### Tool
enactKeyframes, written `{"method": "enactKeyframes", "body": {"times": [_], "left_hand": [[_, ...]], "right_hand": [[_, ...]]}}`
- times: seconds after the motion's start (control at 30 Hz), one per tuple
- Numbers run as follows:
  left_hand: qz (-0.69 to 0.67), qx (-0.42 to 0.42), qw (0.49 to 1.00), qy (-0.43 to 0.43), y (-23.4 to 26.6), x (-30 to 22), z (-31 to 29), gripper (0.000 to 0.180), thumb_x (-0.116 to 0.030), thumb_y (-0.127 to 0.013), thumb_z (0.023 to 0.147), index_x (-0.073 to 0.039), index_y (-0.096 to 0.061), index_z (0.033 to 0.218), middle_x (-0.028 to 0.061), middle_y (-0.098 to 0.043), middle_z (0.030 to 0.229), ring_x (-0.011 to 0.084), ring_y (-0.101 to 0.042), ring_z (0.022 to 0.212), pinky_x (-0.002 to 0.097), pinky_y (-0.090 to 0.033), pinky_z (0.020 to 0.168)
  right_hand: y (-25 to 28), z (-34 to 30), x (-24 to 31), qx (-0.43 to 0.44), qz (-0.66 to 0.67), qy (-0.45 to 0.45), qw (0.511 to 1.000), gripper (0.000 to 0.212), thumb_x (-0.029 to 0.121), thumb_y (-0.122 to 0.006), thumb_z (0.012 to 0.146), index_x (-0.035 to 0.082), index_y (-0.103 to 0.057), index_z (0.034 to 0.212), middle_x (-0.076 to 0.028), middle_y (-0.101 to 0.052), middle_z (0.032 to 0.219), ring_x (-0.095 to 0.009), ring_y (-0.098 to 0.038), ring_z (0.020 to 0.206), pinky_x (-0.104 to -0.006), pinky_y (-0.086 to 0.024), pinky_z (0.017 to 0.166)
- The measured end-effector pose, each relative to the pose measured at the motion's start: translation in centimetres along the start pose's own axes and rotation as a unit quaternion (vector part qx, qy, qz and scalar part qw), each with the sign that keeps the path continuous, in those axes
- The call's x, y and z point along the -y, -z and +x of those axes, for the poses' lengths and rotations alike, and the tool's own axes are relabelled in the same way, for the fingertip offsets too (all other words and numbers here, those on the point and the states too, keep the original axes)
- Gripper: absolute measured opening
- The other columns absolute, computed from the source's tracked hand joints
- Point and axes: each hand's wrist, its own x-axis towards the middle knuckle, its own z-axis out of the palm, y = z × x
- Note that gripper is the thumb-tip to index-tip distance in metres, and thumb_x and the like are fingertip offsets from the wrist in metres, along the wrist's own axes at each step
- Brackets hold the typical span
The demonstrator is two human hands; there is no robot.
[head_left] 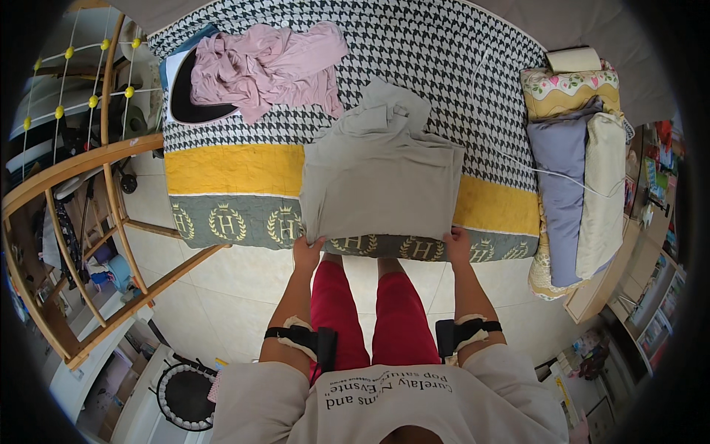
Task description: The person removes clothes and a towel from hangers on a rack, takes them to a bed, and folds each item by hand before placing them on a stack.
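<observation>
A light grey long-sleeved top lies spread on the bed, its hem toward me and its collar end away, with the sleeves bunched near the top. My left hand grips the hem's left corner at the bed's near edge. At the right corner of the same hem, my right hand is closed on the fabric. Between the two hands the hem runs nearly straight.
Beyond the top at the left, a crumpled pink garment lies over a dark oval tray-like thing. Folded bedding is stacked at the right end, with a white cord across it. A wooden frame stands at the left.
</observation>
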Motion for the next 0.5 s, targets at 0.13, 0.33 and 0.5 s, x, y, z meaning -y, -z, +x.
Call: {"method": "enactKeyframes", "body": {"times": [0.13,0.33,0.5], "left_hand": [[-0.027,-0.006,0.999,0.029,0.2,-0.1,0.1,0.040,-0.037,-0.067,0.075,0.002,-0.065,0.085,0.0115,-0.061,0.064,0.0192,-0.058,0.061,0.0347,-0.044,0.058],[0.061,0.011,0.995,0.078,1.7,-0.7,0.7,0.044,-0.039,-0.066,0.069,0.002,-0.066,0.085,0.0209,-0.064,0.073,0.0348,-0.063,0.071,0.0412,-0.048,0.065],[-0.141,-0.047,0.980,0.135,0.7,-0.2,0.7,0.027,-0.020,-0.065,0.069,0.001,-0.062,0.085,0.0076,-0.063,0.073,0.0151,-0.059,0.059,0.0302,-0.045,0.051]], "right_hand": [[-0.9,-0.5,2.1,-0.025,-0.136,0.086,0.987,0.044,0.031,-0.068,0.074,-0.003,-0.056,0.098,-0.015,-0.064,0.078,-0.027,-0.063,0.069,-0.0387,-0.048,0.063],[0.6,-0.7,0.2,0.098,-0.221,-0.037,0.970,0.040,0.029,-0.068,0.072,-0.002,-0.060,0.096,-0.013,-0.064,0.084,-0.023,-0.061,0.076,-0.0358,-0.047,0.069],[0.5,-3.0,0.2,0.133,0.073,-0.233,0.961,0.042,0.023,-0.065,0.072,0.002,-0.056,0.108,-0.009,-0.061,0.098,-0.017,-0.058,0.088,-0.0327,-0.047,0.074]]}}
